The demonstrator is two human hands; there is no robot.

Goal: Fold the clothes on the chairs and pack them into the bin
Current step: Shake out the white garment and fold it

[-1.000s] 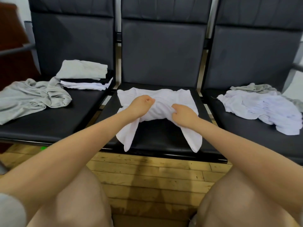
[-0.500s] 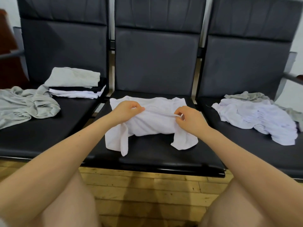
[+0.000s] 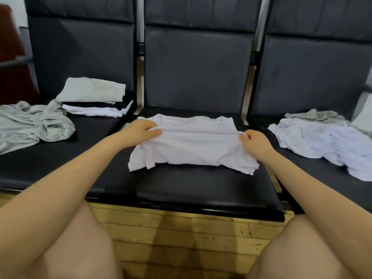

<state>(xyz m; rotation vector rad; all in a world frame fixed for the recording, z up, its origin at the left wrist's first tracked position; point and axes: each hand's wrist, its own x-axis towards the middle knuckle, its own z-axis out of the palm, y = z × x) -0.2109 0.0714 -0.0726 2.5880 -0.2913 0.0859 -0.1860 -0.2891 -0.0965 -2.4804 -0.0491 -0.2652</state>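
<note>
White shirt (image 3: 191, 146), folded over itself, lying creased across the middle chair seat (image 3: 181, 190). Pinched along its raised fold by left hand (image 3: 141, 130) and right hand (image 3: 254, 141).

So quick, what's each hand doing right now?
Left hand: pinching the folded edge of the white shirt.
Right hand: pinching the same edge at its other end.

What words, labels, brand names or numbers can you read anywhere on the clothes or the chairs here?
None: no readable text shows anywhere.
White cotton shirt on the middle black padded chair: plain, no print or tag visible.
Folded stack of grey, black and white clothes: no lettering.
Crumpled grey garment and crumpled white pile: no lettering.
</note>
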